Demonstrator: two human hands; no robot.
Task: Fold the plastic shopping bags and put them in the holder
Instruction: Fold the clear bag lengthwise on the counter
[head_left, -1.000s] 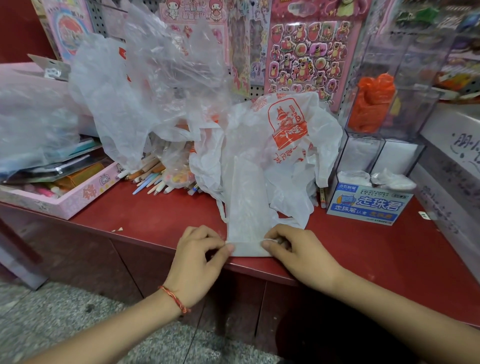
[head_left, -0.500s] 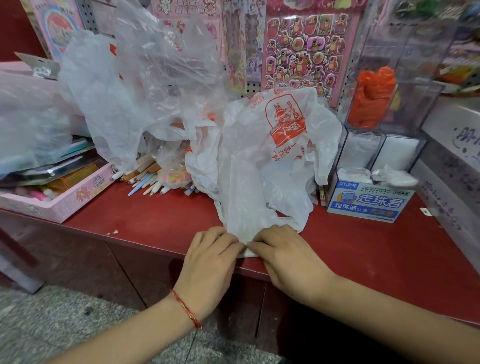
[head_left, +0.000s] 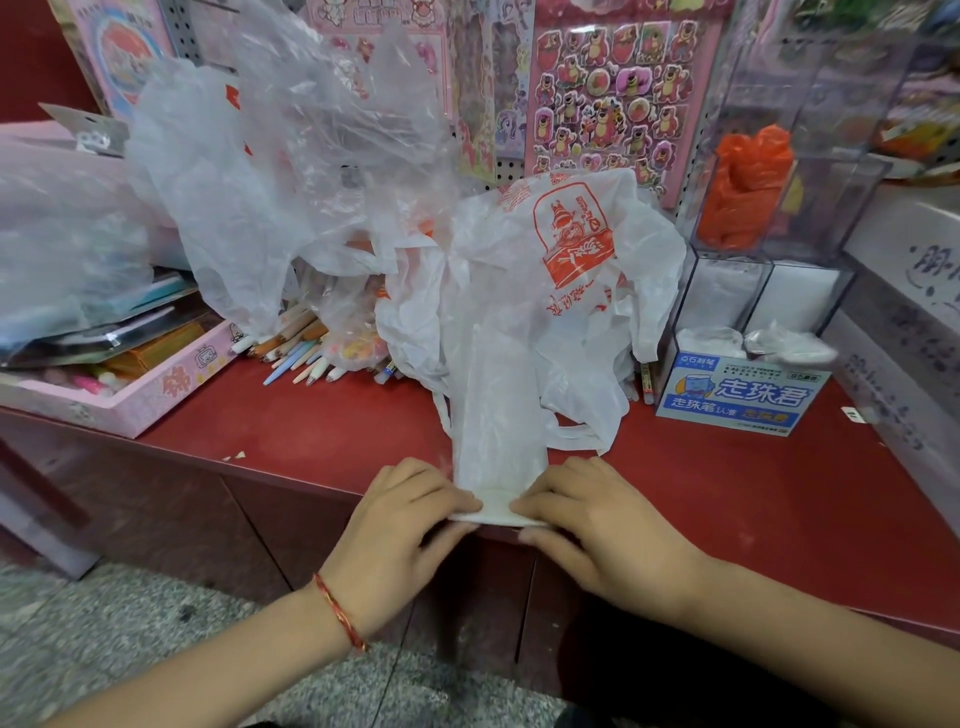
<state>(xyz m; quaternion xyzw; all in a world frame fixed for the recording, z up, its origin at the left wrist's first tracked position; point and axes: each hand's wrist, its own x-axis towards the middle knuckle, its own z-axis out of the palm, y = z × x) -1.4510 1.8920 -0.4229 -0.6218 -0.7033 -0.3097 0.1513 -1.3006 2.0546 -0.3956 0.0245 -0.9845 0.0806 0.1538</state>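
Both hands pinch the white bag (head_left: 498, 415), folded into a strip.

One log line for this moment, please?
step: folding white bag | left hand: pinches near end | right hand: pinches near end | surface: red counter

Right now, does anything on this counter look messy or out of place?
Yes: loose pencils lie scattered on the red counter, half under a heap of crumpled clear bags. The white bag strip held by the left hand and right hand looks tidy.
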